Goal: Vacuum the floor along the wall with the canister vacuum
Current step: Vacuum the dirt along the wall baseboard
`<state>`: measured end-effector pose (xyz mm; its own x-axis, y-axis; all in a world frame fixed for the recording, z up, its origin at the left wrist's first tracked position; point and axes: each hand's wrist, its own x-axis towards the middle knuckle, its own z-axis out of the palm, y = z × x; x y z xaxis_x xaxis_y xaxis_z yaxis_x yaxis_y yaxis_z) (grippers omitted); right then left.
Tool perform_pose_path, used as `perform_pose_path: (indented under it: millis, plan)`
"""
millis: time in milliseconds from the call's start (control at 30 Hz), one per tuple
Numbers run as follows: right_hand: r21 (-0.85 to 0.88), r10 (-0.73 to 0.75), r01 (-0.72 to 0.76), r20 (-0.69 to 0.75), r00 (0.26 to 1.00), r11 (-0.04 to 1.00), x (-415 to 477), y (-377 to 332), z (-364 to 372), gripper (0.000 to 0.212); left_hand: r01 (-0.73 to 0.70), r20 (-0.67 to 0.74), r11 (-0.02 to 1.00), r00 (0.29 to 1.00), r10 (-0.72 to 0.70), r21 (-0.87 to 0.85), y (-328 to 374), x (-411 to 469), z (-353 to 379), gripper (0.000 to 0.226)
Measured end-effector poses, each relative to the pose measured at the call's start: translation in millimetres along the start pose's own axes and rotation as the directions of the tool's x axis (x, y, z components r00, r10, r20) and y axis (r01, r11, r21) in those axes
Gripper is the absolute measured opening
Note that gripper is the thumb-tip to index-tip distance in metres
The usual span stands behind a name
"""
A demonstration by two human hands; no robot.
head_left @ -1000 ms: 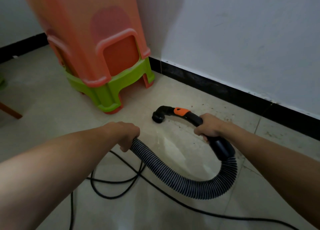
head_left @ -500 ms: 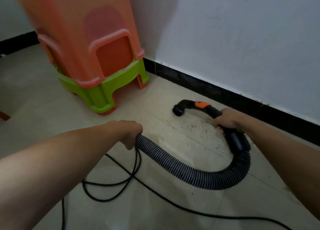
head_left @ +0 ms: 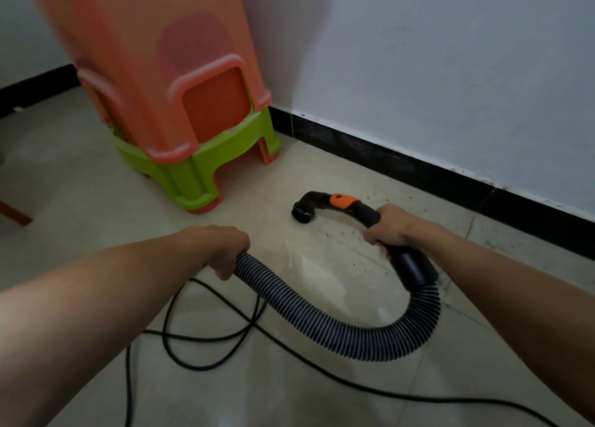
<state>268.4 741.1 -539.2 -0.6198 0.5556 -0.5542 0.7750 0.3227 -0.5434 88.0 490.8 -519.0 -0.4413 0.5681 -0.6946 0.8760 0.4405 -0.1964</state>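
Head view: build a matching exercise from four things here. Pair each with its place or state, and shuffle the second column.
Column one:
1. ribbed hose
2. vacuum handle
3. power cord
4. top orange stool

Column two:
a. looped loosely on the floor tiles
b. stacked on a green stool
c. bent into a U
d. carries an orange slider

Pairs: 1-c, 2-d, 3-a, 4-b.

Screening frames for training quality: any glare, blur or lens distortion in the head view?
Head view: dim, flat light; pale glare patch on the floor inside the hose loop; stacked stools smeared toward the top, handle and hose sharp; soft shadow on the wall right of the stools; wide-lens stretch at the lower corners.
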Motion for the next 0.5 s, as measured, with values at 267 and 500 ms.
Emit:
perform_pose_path:
  millis: [267, 500]
  plan:
    - [-0.009, 0.119, -0.129, -0.325, 0.938, 0.992, 13, 28, -35, 0.036, -0.017, -0.057, 1.000, 0.998, 0.016, -0.020, 6, 4, -12, 0.033]
    - [0.129, 0.291, -0.261, -0.458, 0.840, 0.957, 18, 83, -64, 0.043, -0.091, -0.123, 0.995, 0.989, 0.086, -0.034, 28, 27, -22, 0.029]
